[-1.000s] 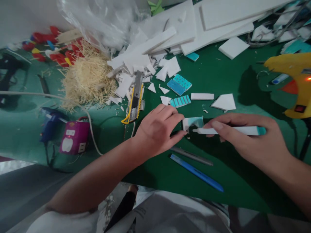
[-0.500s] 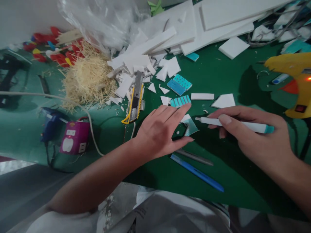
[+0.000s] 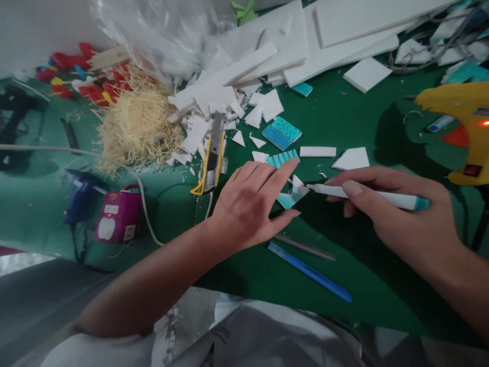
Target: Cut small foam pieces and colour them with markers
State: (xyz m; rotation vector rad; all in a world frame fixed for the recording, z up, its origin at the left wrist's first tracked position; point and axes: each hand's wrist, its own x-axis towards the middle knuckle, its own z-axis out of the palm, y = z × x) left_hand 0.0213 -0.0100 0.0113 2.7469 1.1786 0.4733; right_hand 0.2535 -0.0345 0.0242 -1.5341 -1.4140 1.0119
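My right hand (image 3: 397, 209) is closed around a white marker (image 3: 385, 198) with a teal end, its tip pointing left. Just beyond that tip lies a small white piece of foam board (image 3: 291, 198), partly coloured teal, with a notched edge. My left hand (image 3: 248, 204) rests palm down, fingers stretched out and thumb apart, beside this piece and covering its left side. Past the left fingertips sits a teal striped piece (image 3: 283, 158). Farther back is a blue and dotted teal piece (image 3: 282, 133).
A yellow box cutter (image 3: 214, 158) lies left, near white foam scraps (image 3: 217, 99) and straw shreds (image 3: 139, 120). Nearer me are a blue strip (image 3: 309, 271) and a grey strip (image 3: 305, 246). A yellow glue gun (image 3: 458, 122) stands right; a purple power adapter (image 3: 116, 216) is left.
The partly teal foam piece has turned and shifted slightly left, with its notch now facing the back. Both hands have barely moved.
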